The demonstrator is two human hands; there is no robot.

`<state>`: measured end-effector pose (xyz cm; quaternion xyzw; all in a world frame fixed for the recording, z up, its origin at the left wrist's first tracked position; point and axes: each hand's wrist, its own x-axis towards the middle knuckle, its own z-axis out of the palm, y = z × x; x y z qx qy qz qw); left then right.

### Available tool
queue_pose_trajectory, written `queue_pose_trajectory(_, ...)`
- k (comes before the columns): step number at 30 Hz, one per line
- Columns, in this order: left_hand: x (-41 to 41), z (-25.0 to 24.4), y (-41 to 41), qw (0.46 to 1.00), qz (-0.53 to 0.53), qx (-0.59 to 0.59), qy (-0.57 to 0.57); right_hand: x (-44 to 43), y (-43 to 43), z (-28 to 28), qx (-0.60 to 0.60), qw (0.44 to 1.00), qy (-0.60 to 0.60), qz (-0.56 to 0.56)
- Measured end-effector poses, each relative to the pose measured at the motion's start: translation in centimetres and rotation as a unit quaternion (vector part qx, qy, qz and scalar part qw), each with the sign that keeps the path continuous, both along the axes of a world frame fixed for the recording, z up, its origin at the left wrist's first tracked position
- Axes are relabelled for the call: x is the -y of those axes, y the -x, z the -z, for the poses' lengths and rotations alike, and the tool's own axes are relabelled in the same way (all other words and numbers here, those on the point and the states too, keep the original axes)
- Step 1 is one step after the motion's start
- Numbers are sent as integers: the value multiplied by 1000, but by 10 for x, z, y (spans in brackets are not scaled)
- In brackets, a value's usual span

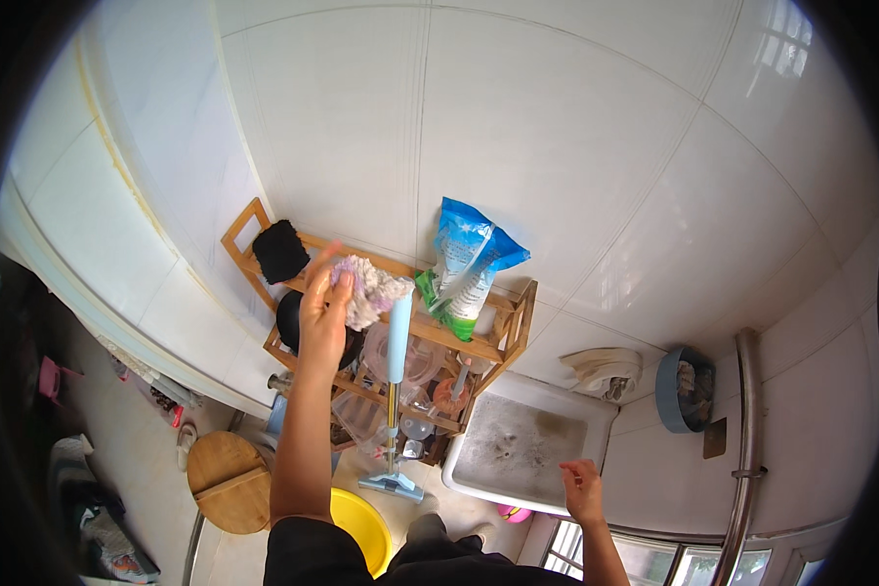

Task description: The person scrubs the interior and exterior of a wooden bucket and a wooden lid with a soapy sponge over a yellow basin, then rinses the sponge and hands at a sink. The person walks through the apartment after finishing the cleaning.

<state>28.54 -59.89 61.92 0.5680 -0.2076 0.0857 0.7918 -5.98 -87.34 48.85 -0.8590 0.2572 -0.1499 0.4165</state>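
My left hand [324, 315] is raised in front of a wooden rack [450, 339] and grips a crumpled fluffy cloth [367, 291], off-white with light purple patches. Just behind the cloth stands the light blue handle [399, 333] of a floor mop, whose flat head [392, 484] rests on the floor. Low on the right, my right hand [584, 489] is over the front right edge of a white sink [599, 432]. Its fingers are loosely bent, and I see nothing in them. Greyish, foamy water [505, 447] covers the sink's bottom.
On the rack's top are a black cloth [280, 251] and a blue, white and green plastic bag [469, 267]; clear containers [362, 417] sit lower. A yellow basin [362, 531] and a round wooden board [229, 482] are low. A blue-grey wall bin [683, 388] and a metal pipe [746, 439] are rightward.
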Motion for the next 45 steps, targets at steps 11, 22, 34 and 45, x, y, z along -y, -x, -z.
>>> queue_pose_trajectory(11, -32, 25, -120, 906, -87, 27, -414, -7, -8, 14, -47, 997, 43, -45)
queue_pose_trajectory(22, -30, 68, -155, 851, -93, 67, -513, -6, -10, 30, -61, 997, 31, -34)
queue_pose_trajectory(34, -30, 117, -118, 736, -87, 221, -633, 14, -4, 70, -89, 995, 30, -39)
queue_pose_trajectory(45, -141, 307, 160, 843, -131, -217, -475, 87, 48, 292, -395, 918, -29, 11)
